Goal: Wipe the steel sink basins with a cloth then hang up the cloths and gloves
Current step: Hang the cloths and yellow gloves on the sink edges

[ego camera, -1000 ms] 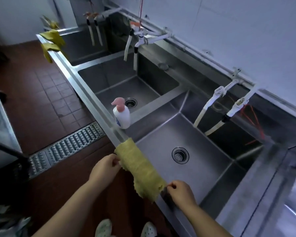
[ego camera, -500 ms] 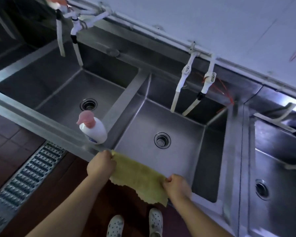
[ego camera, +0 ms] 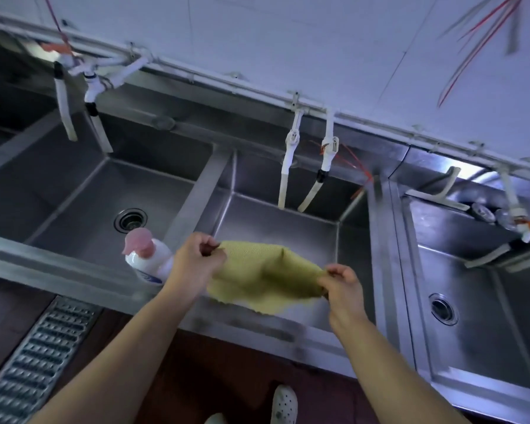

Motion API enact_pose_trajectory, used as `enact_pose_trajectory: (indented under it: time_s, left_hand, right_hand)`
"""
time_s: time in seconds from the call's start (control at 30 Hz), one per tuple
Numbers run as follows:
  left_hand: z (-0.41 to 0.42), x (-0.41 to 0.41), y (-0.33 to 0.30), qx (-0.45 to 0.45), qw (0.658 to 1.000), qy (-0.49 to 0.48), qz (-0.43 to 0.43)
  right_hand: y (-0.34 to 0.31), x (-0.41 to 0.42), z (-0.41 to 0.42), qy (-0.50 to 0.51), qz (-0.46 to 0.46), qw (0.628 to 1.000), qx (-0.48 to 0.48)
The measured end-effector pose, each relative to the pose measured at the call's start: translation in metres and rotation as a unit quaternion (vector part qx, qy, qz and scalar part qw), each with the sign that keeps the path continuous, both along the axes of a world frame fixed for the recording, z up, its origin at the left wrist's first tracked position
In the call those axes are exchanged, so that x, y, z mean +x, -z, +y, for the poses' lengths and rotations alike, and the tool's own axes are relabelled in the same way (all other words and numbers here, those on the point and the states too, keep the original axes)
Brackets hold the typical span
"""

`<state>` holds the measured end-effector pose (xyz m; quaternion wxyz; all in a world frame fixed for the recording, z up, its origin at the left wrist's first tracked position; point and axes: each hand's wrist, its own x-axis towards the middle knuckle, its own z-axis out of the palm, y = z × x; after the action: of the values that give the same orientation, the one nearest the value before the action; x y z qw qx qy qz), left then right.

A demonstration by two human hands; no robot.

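A yellow cloth point(ego camera: 259, 276) is stretched between both hands, lifted above the front rim of the middle steel basin point(ego camera: 306, 237). My left hand point(ego camera: 195, 264) pinches its left corner. My right hand point(ego camera: 341, 286) pinches its right corner. The cloth hides this basin's drain. A second basin point(ego camera: 83, 206) lies to the left and a third point(ego camera: 478, 283) to the right, each with its drain showing.
A white soap bottle with a pink pump point(ego camera: 149, 255) stands on the front rim beside my left hand. White taps with hoses point(ego camera: 306, 166) hang over the basins from a wall pipe. A metal floor grate point(ego camera: 40, 362) runs at lower left. My shoes point(ego camera: 283, 405) are below.
The cloth has come up off the sink's front rim and is spread wider between my hands. My view has swung right and upward, bringing the right basin into sight.
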<state>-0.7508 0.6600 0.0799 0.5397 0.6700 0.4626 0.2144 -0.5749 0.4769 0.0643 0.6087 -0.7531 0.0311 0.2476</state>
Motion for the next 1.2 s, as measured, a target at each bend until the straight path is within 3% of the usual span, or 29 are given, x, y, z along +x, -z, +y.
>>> enact_pose_trajectory:
  time_s: [0.07, 0.13, 0.3, 0.4, 0.47, 0.63, 0.77, 0.83, 0.97, 1.1, 1.2]
  left_hand:
    - [-0.001, 0.007, -0.008, 0.024, 1.000, -0.001, -0.018]
    - [-0.004, 0.010, -0.006, 0.036, 0.999, -0.001, -0.011]
    - [-0.028, -0.010, 0.034, 0.022, 0.993, 0.044, 0.109]
    - [-0.045, -0.032, 0.064, 0.015, 0.964, 0.103, 0.246]
    - [-0.053, -0.043, 0.074, 0.006, 0.951, 0.114, 0.288]
    - [-0.056, -0.052, 0.079, 0.004, 0.946, 0.109, 0.306]
    - [-0.057, -0.048, 0.076, 0.002, 0.965, 0.079, 0.248]
    - [-0.058, -0.047, 0.073, 0.007, 0.977, 0.063, 0.205]
    - [-0.060, -0.052, 0.074, -0.013, 0.964, 0.103, 0.246]
    - [-0.063, -0.056, 0.077, -0.033, 0.963, 0.123, 0.239]
    - [-0.064, -0.056, 0.075, -0.037, 0.962, 0.121, 0.240]
  right_hand:
    - [-0.010, 0.007, -0.003, 0.033, -0.001, 0.997, 0.063]
    - [-0.012, 0.009, -0.012, 0.035, -0.024, 0.997, 0.067]
    - [0.020, -0.012, -0.049, -0.055, -0.067, 0.992, -0.094]
    - [0.045, -0.032, -0.068, -0.124, -0.059, 0.972, -0.191]
    - [0.056, -0.044, -0.078, -0.151, -0.051, 0.961, -0.225]
    - [0.060, -0.055, -0.086, -0.189, -0.082, 0.937, -0.281]
    - [0.056, -0.064, -0.091, -0.174, -0.209, 0.919, -0.285]
    - [0.058, -0.067, -0.096, -0.195, -0.261, 0.898, -0.295]
    - [0.065, -0.062, -0.095, -0.266, -0.264, 0.841, -0.390]
    - [0.063, -0.047, -0.066, -0.217, -0.318, 0.847, -0.366]
    - [0.064, -0.036, -0.027, -0.328, -0.315, 0.831, -0.320]
